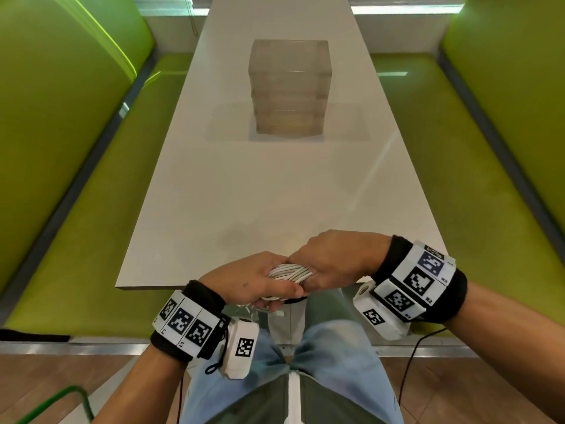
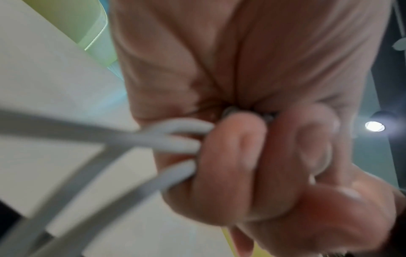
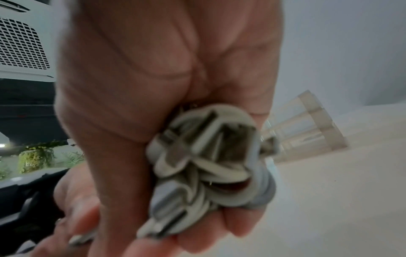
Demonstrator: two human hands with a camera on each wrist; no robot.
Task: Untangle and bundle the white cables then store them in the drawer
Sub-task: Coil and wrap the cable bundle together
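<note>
A coiled bundle of white cables (image 1: 289, 272) sits between both hands just above the near edge of the white table (image 1: 275, 194). My left hand (image 1: 260, 280) grips the bundle from the left, fingers curled round the white cable strands (image 2: 175, 137). My right hand (image 1: 330, 258) holds the other end, where the wound white cable coil (image 3: 211, 167) and its plugs lie in the curled fingers. A loose cable end (image 1: 276, 313) hangs below the left hand. The clear drawer unit (image 1: 290, 90) stands in the middle of the table, far from the hands, with all its drawers closed.
Green padded benches (image 1: 91, 209) run along both sides of the table. My legs in light jeans (image 1: 321, 362) are below the table edge. Thin black wires (image 1: 409, 362) trail from the wrist cameras. Wooden floor (image 1: 61, 381) shows at the bottom.
</note>
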